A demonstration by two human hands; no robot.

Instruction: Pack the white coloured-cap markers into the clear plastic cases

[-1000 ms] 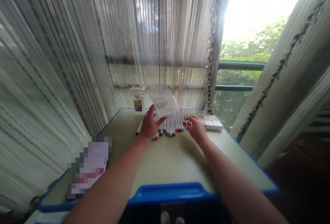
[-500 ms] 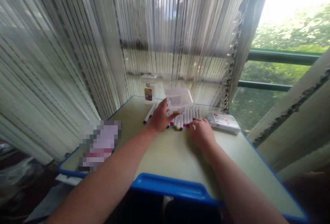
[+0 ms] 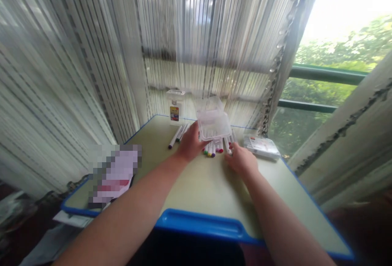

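One clear box (image 3: 214,127), mid-frame, tilts further toward the camera than before | left hand (image 3: 190,142) grasps it | right hand (image 3: 243,159) beside markers (image 3: 213,149), grip unclear, marker count partly hidden | one standing container (image 3: 174,113), centre-left; one flat case (image 3: 262,148), centre-right

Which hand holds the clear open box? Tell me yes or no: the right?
No, the left hand grips the clear open box, while the right hand is at the white markers.

"What sort of place is this?"
"Probably a room at home: a blue-edged desk (image 3: 202,188) stands against sheer striped curtains (image 3: 226,25)."
"And outside?"
"Where the curtains part, a green railing (image 3: 327,74) and leafy trees (image 3: 321,49) show in daylight."
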